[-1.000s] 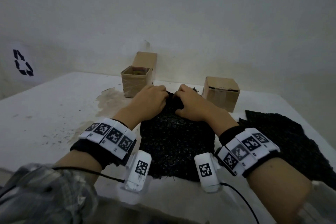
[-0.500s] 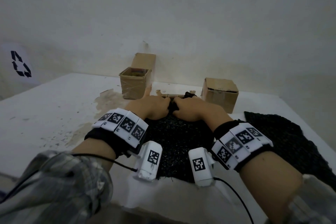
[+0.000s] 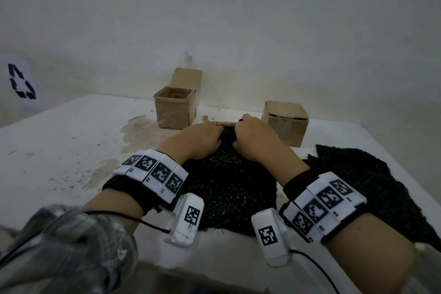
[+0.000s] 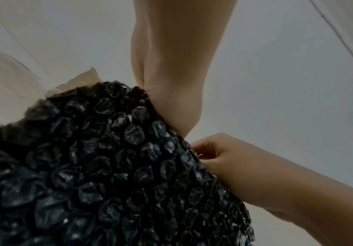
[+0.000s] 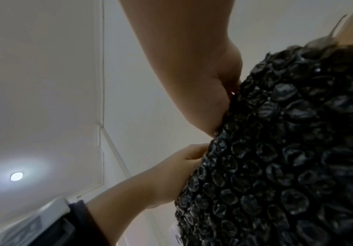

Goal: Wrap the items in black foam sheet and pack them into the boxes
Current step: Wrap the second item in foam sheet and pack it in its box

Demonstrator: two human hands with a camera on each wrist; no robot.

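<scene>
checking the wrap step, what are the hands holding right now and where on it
Both the left hand and the right hand grip the black foam sheet at its far edge, side by side, bunching it over an item that is mostly hidden.

1. Thin tan item (image 3: 225, 123) at far edge of bumpy black foam sheet (image 3: 229, 188): mostly hidden by hands, can't tell what it is.
2. Open brown cardboard box (image 3: 175, 108): stuff inside too small to tell.
3. 2nd black sheet (image 3: 372, 184): cut off at right edge.
</scene>
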